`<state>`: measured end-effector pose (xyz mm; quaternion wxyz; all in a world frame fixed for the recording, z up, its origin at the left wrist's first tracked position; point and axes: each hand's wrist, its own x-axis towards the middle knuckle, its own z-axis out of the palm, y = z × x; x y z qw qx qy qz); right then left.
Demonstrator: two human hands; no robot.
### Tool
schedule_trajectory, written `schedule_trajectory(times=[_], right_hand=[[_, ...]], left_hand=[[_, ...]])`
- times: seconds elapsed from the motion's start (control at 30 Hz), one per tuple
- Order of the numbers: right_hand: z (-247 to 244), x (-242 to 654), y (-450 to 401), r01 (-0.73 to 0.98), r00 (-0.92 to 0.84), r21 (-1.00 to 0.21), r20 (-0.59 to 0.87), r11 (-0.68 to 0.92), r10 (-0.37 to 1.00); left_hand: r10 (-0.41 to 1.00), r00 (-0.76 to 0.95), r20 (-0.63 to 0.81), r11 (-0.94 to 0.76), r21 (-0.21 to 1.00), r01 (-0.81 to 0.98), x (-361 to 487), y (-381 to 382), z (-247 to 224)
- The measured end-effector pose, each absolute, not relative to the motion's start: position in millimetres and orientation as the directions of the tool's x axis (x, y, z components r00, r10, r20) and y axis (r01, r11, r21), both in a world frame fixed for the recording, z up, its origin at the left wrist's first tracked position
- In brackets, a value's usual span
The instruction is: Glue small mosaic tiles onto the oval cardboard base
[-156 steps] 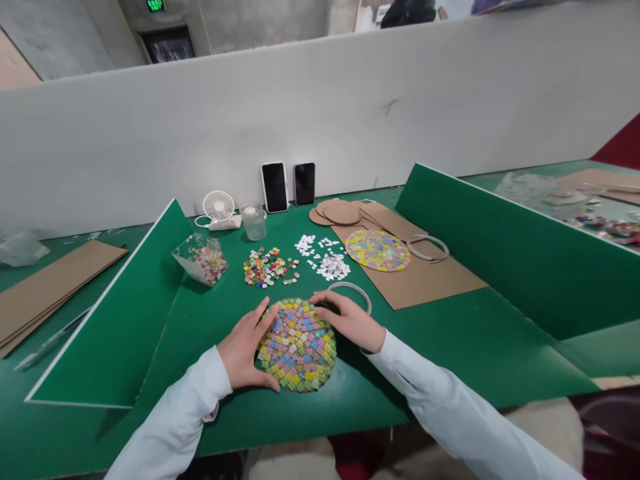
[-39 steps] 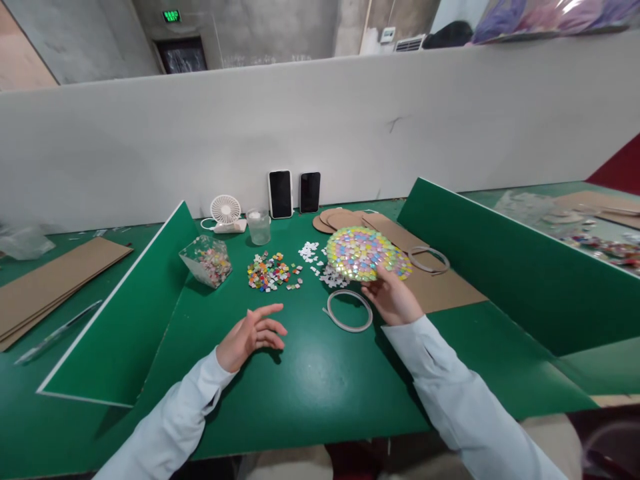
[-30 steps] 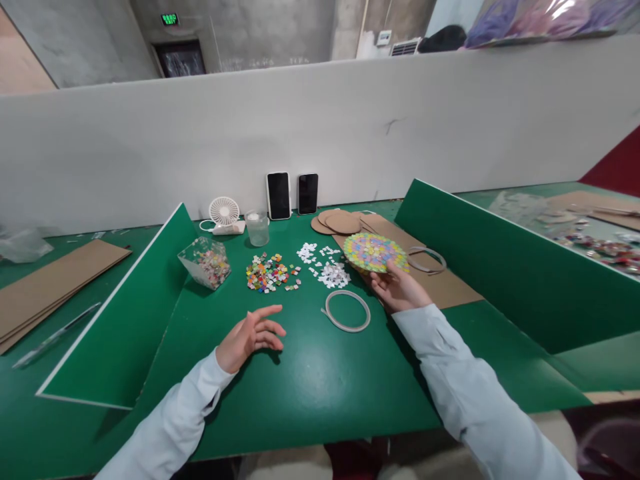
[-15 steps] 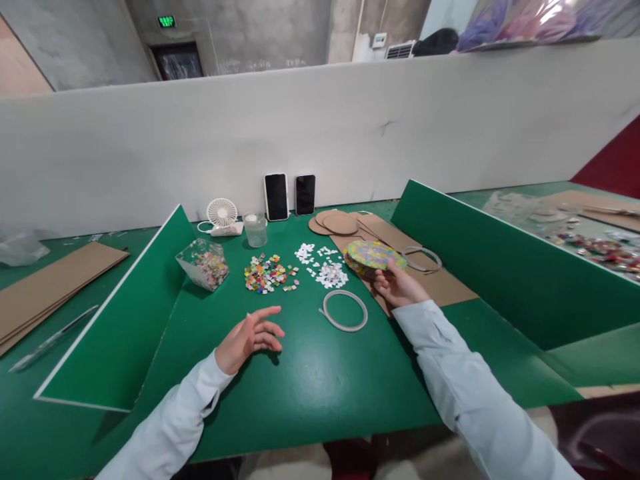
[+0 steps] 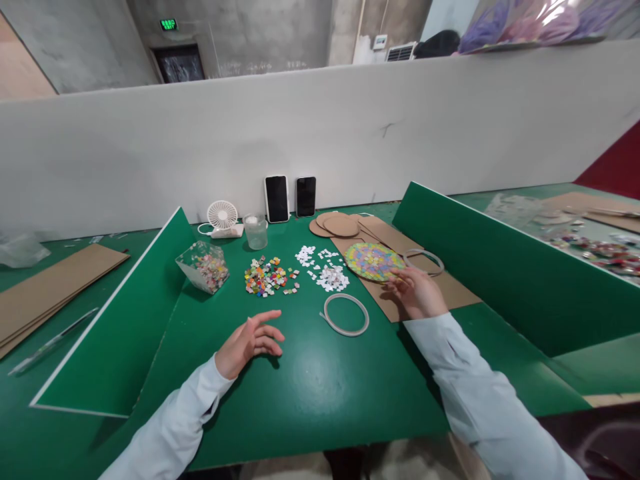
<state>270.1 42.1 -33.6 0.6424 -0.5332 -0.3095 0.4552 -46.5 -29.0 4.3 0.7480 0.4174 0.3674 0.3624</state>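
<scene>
A round disc covered in yellow, pink and blue mosaic [image 5: 375,261] lies flat on a brown cardboard sheet [image 5: 453,293]. At its front right edge is my right hand [image 5: 417,291], its fingers loosely bent and apart, with no grip on the disc visible. My left hand [image 5: 251,343] is open over the green table, fingers spread, holding nothing. Between the hands lies a coiled clear tube [image 5: 346,333]. Beyond it are a pile of white tiles [image 5: 333,278] and a pile of coloured tiles [image 5: 263,277].
A clear box of tiles [image 5: 211,268], a small white fan [image 5: 223,215], a glass cup [image 5: 257,235] and two phones [image 5: 277,199] stand behind. Plain cardboard discs [image 5: 343,225] and a second ring of tubing [image 5: 440,265] lie right. Green panels [image 5: 500,260] flank the space.
The mosaic disc, held raised by my right hand before, now lies flat on the cardboard. My right hand has drawn slightly right and loosened. My left hand has stayed almost still.
</scene>
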Motion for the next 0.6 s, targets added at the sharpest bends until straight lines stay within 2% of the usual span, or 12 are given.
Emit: schedule_trajectory(times=[0.03, 0.13, 0.17, 0.27, 0.4, 0.6], right_hand=[[-31, 271, 47, -0.001, 0.459, -1.000, 0.009, 0.010, 0.889], [-22, 267, 74, 0.258, 0.423, -0.966, 0.112, 0.000, 0.899], [-18, 265, 85, 0.387, 0.382, -0.922, 0.154, -0.006, 0.911], [-13, 256, 121, 0.610, 0.279, -0.792, 0.209, -0.005, 0.937], [-18, 243, 157, 0.804, 0.144, -0.595, 0.203, 0.005, 0.969], [-24, 220, 192, 0.935, 0.039, -0.354, 0.114, 0.004, 0.993]], left_hand=[[0.851, 0.460, -0.252, 0.389, 0.891, -0.232, -46, -29, 4], [0.859, 0.440, -0.263, 0.386, 0.896, -0.219, -44, -29, 4], [0.861, 0.435, -0.264, 0.384, 0.898, -0.215, -43, -29, 4], [0.861, 0.435, -0.264, 0.383, 0.899, -0.212, -42, -28, 4], [0.861, 0.437, -0.262, 0.385, 0.896, -0.222, -41, -26, 3], [0.853, 0.441, -0.278, 0.408, 0.882, -0.234, -42, -25, 1]])
